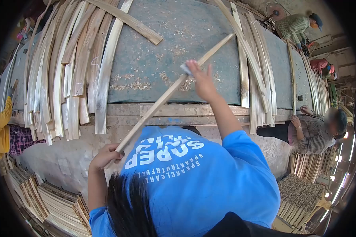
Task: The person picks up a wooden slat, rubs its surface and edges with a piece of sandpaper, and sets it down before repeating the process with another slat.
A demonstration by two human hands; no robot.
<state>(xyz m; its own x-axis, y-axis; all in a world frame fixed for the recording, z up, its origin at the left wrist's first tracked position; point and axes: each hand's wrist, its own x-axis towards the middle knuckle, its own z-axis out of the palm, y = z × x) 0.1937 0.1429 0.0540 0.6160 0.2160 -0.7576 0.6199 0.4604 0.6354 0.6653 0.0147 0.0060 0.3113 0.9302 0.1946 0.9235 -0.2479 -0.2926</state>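
A long, narrow wooden strip (162, 100) slants across the worktable's near edge, from my body up to the right. My left hand (106, 156) is closed around its near end, low by my side. Further up the strip, my right hand (203, 83) presses a small whitish pad (186, 69) against the wood, with the fingers over it and the thumb apart. What the pad is made of is too small to make out. The strip's far end lies over the dark tabletop (146, 59), beyond my right hand.
Wood shavings (132, 83) are scattered over the tabletop. Piled boards (79, 71) lie at the left, more boards (261, 75) at the right. A loose board (126, 20) crosses the far side. A person in a striped shirt (314, 134) stands at the right, another in yellow sleeves (2, 126) at the left.
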